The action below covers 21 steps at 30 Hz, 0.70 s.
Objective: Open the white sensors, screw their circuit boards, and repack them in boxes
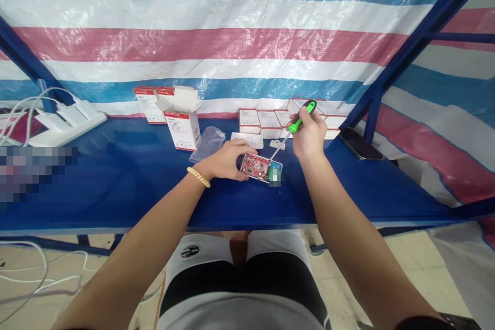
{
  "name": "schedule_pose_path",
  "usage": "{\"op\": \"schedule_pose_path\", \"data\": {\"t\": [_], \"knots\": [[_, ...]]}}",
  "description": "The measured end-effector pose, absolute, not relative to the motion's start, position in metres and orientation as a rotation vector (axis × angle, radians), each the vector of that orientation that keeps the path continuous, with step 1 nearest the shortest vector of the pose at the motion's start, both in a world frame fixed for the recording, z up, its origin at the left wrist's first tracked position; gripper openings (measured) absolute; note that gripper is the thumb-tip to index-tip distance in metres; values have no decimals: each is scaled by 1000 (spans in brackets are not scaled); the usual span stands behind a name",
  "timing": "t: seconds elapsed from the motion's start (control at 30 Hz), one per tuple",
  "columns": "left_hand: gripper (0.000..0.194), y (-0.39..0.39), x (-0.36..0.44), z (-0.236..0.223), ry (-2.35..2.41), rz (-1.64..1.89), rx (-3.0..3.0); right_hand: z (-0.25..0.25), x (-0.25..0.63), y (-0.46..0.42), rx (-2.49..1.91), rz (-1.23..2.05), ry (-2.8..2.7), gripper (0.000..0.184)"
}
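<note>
Left of centre in the frame, I see an open carton (181, 129) standing upright with its flaps raised; I can't make out its inside. More red-and-white cartons (147, 105) stand behind it, and a clear plastic bag (212, 140) lies crumpled just beside it. Right of centre, the right hand (309, 131) partly hides a group of white boxes (269, 121). A white cover (251, 139) and a small white piece (277, 144) lie just beyond the red circuit board (255, 166), which sits in a pale-edged casing at the frame's centre. A dark phone (361, 144) rests farther right. The left hand (228, 159) is partly curled, thumb and fingers gripping the board's left end; the right is closed around a green-and-black screwdriver (297, 122), its shaft slanting down to the board.
</note>
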<state>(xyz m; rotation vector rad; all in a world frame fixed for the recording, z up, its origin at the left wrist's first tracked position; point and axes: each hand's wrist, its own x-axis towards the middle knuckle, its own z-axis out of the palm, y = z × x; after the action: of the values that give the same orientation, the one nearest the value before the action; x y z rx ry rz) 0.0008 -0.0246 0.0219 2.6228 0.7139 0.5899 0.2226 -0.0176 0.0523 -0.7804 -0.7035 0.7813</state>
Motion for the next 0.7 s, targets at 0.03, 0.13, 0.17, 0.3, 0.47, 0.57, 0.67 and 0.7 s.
{"op": "schedule_pose_path", "data": {"t": [0.03,0.13,0.17,0.3,0.47,0.57,0.67,0.7], "knots": [[62,-25,1,22,712,593,2622,52,222,-18,-782,781,-702,29],[62,-24,1,22,704,590,2621,52,222,-17,-784,776,-709,30],[61,-24,1,23,702,585,2620,52,223,-17,-784,775,-711,30],[60,-24,1,23,683,568,2622,52,223,-18,-787,784,-711,29],[66,-23,0,20,690,528,2621,51,223,-18,-777,788,-729,30],[68,-22,-1,19,694,503,2594,51,223,-18,-773,781,-737,31],[66,-24,1,19,692,504,2577,51,222,-18,-773,777,-736,31],[65,-24,1,20,683,509,2579,51,222,-18,-770,775,-733,31]]}}
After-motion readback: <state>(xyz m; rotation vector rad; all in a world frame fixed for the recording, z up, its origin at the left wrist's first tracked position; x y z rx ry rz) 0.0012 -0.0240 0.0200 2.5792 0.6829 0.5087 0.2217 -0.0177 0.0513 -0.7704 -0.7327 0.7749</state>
